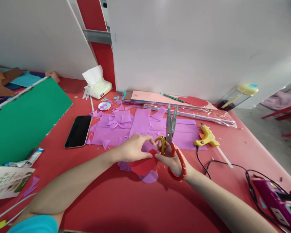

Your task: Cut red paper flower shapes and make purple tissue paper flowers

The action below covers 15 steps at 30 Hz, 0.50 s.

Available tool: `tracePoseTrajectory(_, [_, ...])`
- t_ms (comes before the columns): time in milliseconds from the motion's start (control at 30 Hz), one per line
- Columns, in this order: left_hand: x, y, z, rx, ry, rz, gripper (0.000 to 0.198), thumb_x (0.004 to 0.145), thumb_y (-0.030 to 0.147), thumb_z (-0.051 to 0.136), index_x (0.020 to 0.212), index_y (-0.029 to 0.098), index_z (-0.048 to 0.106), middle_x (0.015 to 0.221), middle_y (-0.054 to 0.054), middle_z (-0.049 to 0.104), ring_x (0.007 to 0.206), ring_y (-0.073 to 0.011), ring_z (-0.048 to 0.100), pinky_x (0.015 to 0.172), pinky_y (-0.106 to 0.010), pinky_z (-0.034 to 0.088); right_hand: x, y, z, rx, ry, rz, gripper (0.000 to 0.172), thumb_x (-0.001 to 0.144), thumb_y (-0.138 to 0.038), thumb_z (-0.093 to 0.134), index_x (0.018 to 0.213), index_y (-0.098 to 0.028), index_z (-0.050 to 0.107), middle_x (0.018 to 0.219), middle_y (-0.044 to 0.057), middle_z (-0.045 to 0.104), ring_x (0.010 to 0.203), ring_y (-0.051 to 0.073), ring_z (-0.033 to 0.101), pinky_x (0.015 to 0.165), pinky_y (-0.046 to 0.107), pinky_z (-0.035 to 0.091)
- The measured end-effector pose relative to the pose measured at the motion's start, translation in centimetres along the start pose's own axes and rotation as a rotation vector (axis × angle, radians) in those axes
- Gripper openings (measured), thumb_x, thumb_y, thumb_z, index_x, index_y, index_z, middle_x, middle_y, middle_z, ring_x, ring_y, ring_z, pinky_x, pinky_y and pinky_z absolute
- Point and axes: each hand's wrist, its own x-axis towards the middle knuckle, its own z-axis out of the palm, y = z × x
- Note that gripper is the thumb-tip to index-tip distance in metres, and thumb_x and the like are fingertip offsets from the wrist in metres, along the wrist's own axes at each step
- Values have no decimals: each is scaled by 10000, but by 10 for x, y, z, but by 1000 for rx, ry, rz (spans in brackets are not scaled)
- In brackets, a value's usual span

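Note:
My left hand (136, 149) is closed on a red paper piece (143, 164) and a strip of purple paper (147, 147) behind it. On the other side, my right hand (171, 158) pinches the red paper's edge. Scissors (169, 134) also hang in that hand, blades pointing up and slightly apart, with one red handle loop and a yellow part near the fingers. A rounded purple piece (149, 177) lies below the red paper. Purple sheets and scraps (139, 121) spread over the red table just beyond both hands.
A phone (79, 131) lies on the left, near a tissue pack (98, 87) and a green board (26, 119). To the right are a yellow glue gun (206, 136) with its cord, a purple device (276, 202) and a bottle (237, 97). Wrapped paper sheets (189, 111) lie at the back.

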Motion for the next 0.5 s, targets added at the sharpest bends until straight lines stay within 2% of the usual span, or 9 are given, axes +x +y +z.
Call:
tracePoseTrajectory(133, [2,-6,6,8,21,-15,237,698,270,603,924,198,594,900,-29,656,810,-193,596,699,-276,422,1,-1,-2,-117,33,-21,175,715,-161,562,804,-199,415,707,-43,424,608,94,425,571,244,388])
tracePoseTrajectory(267, [3,-16,2,13,101,-94,376,644,346,657,978,182,598,894,-58,652,801,-220,599,666,-289,434,6,1,-7,-68,152,-1,205,698,-182,561,825,-204,401,688,-44,409,602,102,439,561,245,406])
tracePoseTrajectory(367, [6,-24,-6,-31,120,-167,469,597,353,690,1017,175,583,910,-59,640,827,-219,590,669,-277,435,10,2,-11,-22,245,-28,215,680,-199,569,803,-210,393,682,-51,387,575,95,420,539,239,398])
tracePoseTrajectory(433, [7,-26,-10,-44,126,-200,432,591,360,688,964,163,593,853,-42,625,797,-202,575,639,-258,419,12,3,-14,-5,297,-51,226,668,-211,579,791,-212,389,697,-50,382,575,92,417,538,239,394])
tracePoseTrajectory(500, [9,-27,-13,-26,128,-201,320,604,366,670,832,151,604,716,-2,575,686,-163,537,574,-237,376,13,3,-15,-34,319,-54,219,671,-219,577,789,-211,394,698,-50,387,574,95,421,543,246,392])
